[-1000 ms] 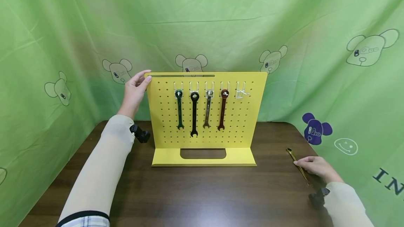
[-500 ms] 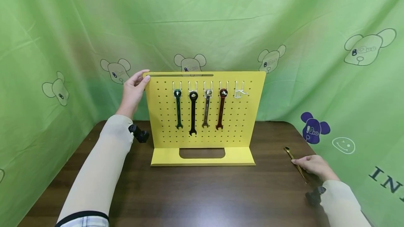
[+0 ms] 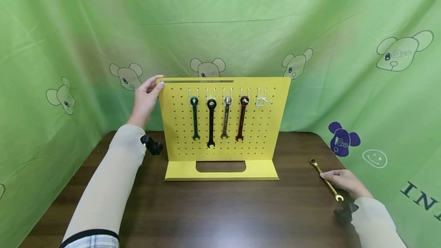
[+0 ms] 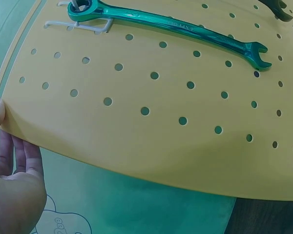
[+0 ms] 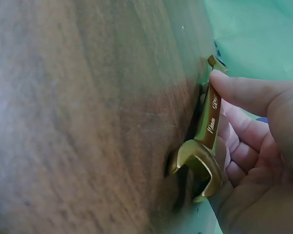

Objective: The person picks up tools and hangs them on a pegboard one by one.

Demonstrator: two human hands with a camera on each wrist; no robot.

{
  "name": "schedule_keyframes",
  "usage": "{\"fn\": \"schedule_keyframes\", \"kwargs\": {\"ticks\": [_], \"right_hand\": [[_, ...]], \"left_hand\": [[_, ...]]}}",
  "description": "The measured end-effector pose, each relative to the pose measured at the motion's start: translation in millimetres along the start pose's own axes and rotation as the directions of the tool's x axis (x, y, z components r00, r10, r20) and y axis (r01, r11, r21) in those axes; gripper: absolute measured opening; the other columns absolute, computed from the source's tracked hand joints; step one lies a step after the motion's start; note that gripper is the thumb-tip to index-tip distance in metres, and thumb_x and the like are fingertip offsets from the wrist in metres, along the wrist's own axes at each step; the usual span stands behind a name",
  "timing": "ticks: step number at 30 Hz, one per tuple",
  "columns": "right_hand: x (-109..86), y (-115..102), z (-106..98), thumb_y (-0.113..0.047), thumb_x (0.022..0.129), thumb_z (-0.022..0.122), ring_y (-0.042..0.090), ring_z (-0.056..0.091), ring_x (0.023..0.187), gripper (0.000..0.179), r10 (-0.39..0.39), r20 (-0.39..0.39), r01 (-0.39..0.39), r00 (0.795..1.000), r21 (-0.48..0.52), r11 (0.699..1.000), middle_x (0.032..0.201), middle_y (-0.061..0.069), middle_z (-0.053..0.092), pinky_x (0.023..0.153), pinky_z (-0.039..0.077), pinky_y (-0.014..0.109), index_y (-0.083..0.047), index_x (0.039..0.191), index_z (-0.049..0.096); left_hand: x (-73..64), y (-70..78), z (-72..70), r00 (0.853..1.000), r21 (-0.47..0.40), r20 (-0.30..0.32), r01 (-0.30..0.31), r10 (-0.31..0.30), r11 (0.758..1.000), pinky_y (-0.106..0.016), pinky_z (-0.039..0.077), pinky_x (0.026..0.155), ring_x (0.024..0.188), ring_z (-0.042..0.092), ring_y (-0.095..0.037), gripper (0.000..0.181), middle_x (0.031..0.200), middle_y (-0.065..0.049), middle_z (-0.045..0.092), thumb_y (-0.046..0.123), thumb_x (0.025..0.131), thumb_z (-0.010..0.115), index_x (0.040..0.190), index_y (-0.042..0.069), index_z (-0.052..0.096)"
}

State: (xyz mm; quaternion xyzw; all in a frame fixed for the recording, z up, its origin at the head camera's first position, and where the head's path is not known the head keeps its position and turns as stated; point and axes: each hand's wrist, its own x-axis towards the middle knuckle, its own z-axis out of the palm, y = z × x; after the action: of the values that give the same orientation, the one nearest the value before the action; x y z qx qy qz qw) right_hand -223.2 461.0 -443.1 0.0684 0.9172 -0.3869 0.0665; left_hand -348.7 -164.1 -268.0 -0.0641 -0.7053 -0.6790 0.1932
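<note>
My left hand (image 3: 144, 100) grips the upper left corner of a yellow pegboard (image 3: 262, 169); in the left wrist view its thumb lies on the front and the fingers go behind the edge. At the table's right side, my right hand (image 3: 346, 183) pinches a gold combination wrench (image 3: 330, 188) mid-shaft, thumb on top, close over the wood. The right wrist view shows its open end (image 5: 205, 170) toward the camera and "19mm" or similar on the shaft. Green (image 3: 195, 121), black (image 3: 211, 123), silver (image 3: 225, 121) and red (image 3: 242, 119) wrenches hang on the board.
A bare white double hook (image 3: 263, 101) sits at the board's upper right. The board's flat foot stands on a brown wooden table (image 3: 220, 209). Green cloth (image 3: 227, 41) with printed mouse heads surrounds the table at the back and sides.
The gold wrench has turned in my right hand, so its near open end now shows clearly beside the wrist. My left hand keeps its hold on the pegboard corner.
</note>
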Motion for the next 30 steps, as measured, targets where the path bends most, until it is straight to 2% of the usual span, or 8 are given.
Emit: {"fn": "schedule_keyframes", "kwargs": {"ticks": [5, 12, 15, 19, 23, 26, 30], "right_hand": [[-0.4, -1, 0, -0.026, 0.100, 0.059, 0.011, 0.054, 0.077, 0.045, 0.002, 0.000, -0.002, 1.000, 0.035, 0.999, 0.088, 0.000, 0.064, 0.066, 0.047, 0.027, 0.016, 0.114, 0.064], [-3.5, 1, 4, -0.022, 0.100, 0.058, 0.009, 0.048, 0.068, 0.042, -0.001, -0.010, 0.002, 1.000, 0.055, 0.998, 0.070, -0.006, 0.050, 0.063, 0.042, 0.026, 0.017, 0.115, 0.064], [-5.1, 2, 4, -0.022, 0.100, 0.058, 0.008, 0.047, 0.066, 0.042, -0.012, -0.013, 0.012, 1.000, 0.061, 0.998, 0.068, -0.007, 0.048, 0.061, 0.042, 0.026, 0.017, 0.117, 0.063], [-4.9, 0, 3, -0.021, 0.100, 0.058, 0.008, 0.048, 0.066, 0.043, -0.018, -0.003, 0.018, 1.000, 0.082, 0.996, 0.071, -0.006, 0.052, 0.061, 0.043, 0.026, 0.018, 0.117, 0.061], [-3.7, -3, 1, -0.021, 0.101, 0.057, 0.008, 0.055, 0.073, 0.044, -0.027, 0.008, 0.026, 1.000, 0.091, 0.995, 0.084, -0.004, 0.061, 0.066, 0.049, 0.025, 0.019, 0.119, 0.058], [-4.0, -7, 1, -0.020, 0.102, 0.057, 0.009, 0.056, 0.076, 0.044, -0.038, 0.012, 0.036, 0.999, 0.082, 0.996, 0.089, -0.001, 0.062, 0.067, 0.050, 0.026, 0.020, 0.121, 0.056], [-4.6, -15, 4, -0.021, 0.102, 0.056, 0.010, 0.053, 0.073, 0.044, -0.065, 0.002, 0.065, 0.998, 0.060, 0.996, 0.086, 0.000, 0.058, 0.064, 0.049, 0.027, 0.019, 0.121, 0.056]], "left_hand": [[0.5, 0.9, -0.8, 1.000, -0.004, 0.000, 0.001, -0.001, 1.000, -0.029, 0.050, 0.093, 0.097, 0.056, -0.012, 0.039, 0.111, -0.001, 0.060, 0.025, 0.099, 0.065, 0.136, 0.014, 0.063], [0.5, 0.6, -0.2, 1.000, 0.029, -0.006, 0.006, -0.006, 1.000, -0.029, 0.049, 0.091, 0.095, 0.053, -0.011, 0.037, 0.110, 0.000, 0.058, 0.028, 0.099, 0.065, 0.134, 0.017, 0.065], [0.1, 1.5, 0.6, 1.000, 0.032, -0.006, 0.005, -0.005, 0.999, -0.028, 0.049, 0.090, 0.095, 0.053, -0.011, 0.037, 0.110, 0.000, 0.058, 0.028, 0.099, 0.065, 0.134, 0.017, 0.065], [0.4, 1.4, 0.8, 1.000, 0.032, -0.005, 0.003, -0.003, 0.999, -0.028, 0.049, 0.090, 0.095, 0.053, -0.011, 0.037, 0.110, 0.000, 0.058, 0.028, 0.099, 0.065, 0.134, 0.017, 0.065], [1.3, 0.3, 0.2, 1.000, 0.025, -0.007, 0.003, -0.003, 1.000, -0.028, 0.049, 0.090, 0.095, 0.053, -0.011, 0.035, 0.109, 0.000, 0.058, 0.028, 0.099, 0.065, 0.133, 0.019, 0.066], [1.3, -0.4, -0.2, 1.000, 0.019, -0.006, 0.001, -0.001, 1.000, -0.027, 0.048, 0.088, 0.094, 0.053, -0.011, 0.034, 0.107, 0.001, 0.058, 0.028, 0.099, 0.065, 0.132, 0.019, 0.066], [1.3, -1.2, -0.2, 1.000, 0.018, -0.005, -0.002, 0.003, 1.000, -0.027, 0.048, 0.088, 0.094, 0.053, -0.011, 0.035, 0.107, 0.000, 0.058, 0.027, 0.099, 0.065, 0.132, 0.019, 0.066]]}}
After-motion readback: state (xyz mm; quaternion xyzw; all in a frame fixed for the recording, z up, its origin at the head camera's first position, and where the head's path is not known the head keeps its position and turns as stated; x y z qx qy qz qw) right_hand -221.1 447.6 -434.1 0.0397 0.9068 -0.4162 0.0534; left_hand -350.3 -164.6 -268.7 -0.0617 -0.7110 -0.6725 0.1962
